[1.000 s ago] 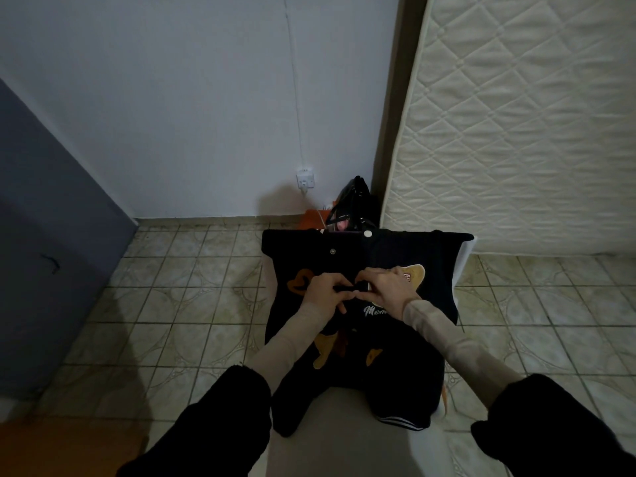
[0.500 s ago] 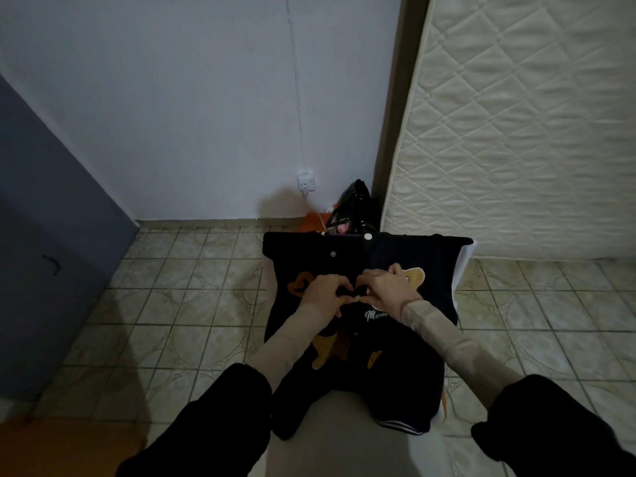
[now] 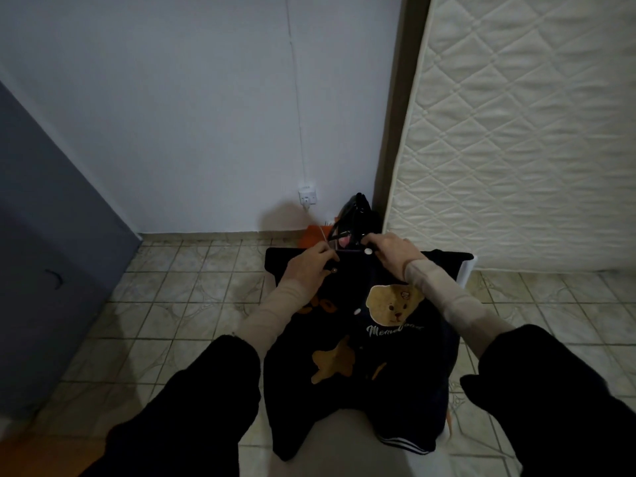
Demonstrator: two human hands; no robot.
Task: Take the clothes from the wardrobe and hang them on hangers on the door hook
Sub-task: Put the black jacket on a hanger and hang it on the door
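Behind the jacket (image 3: pixel 361 339) both hands' fingers (image 3: pixel 323 256) pinch stands a black bag (image 3: pixel 358 215).

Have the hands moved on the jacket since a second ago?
Yes. Both the left hand and right hand went from the jacket's chest up to its top edge, toward the wall socket, uncovering the bear patch.

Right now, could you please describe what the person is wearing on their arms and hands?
Both hands, left hand and right hand, are bare, with no gloves. Each forearm has a close-fitting beige sleeve reaching the wrist, under a bulky black outer sleeve ending mid-forearm.
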